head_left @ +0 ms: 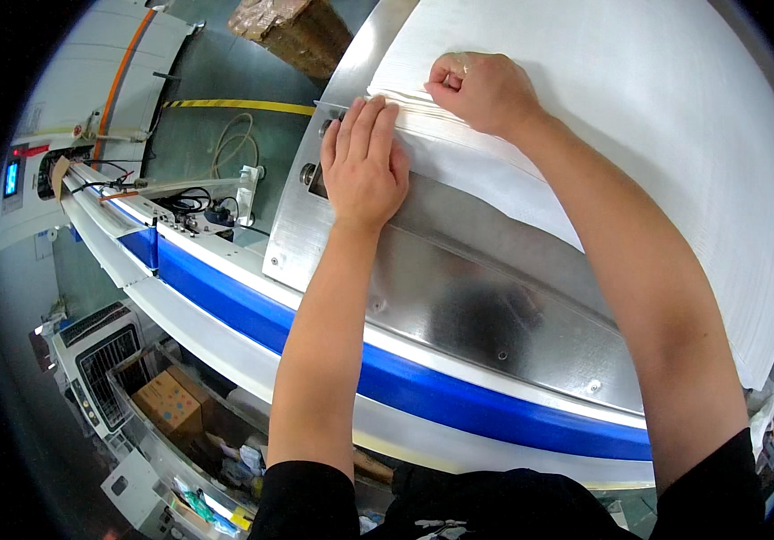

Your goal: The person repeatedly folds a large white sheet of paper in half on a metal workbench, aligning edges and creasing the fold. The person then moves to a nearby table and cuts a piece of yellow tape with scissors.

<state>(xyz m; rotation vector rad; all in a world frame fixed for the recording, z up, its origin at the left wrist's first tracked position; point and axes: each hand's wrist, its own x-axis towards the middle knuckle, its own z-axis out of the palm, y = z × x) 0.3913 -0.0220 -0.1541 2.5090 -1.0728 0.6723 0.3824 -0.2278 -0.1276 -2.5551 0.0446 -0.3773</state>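
Observation:
A large stack of white sheets [657, 126] lies on a metal table [459, 297], its near edge showing many thin layers. My left hand [364, 166] lies with fingers stretched out and side by side, fingertips against the left corner of the stack and palm over the metal. On top of the stack, close to that layered edge, my right hand [487, 90] is closed with thumb and fingers curled in. Whether anything is inside its grip is hidden. A loose-looking white sheet [486, 184] hangs below the layers toward the metal surface.
A blue and white rail [225, 301] runs along the table's near side. Cables [191, 202] and a machine with a lit screen [13, 177] are at left. Below stands a bin [148, 418] holding a cardboard box [168, 402]. A brown wrapped block [292, 34] sits beyond the table.

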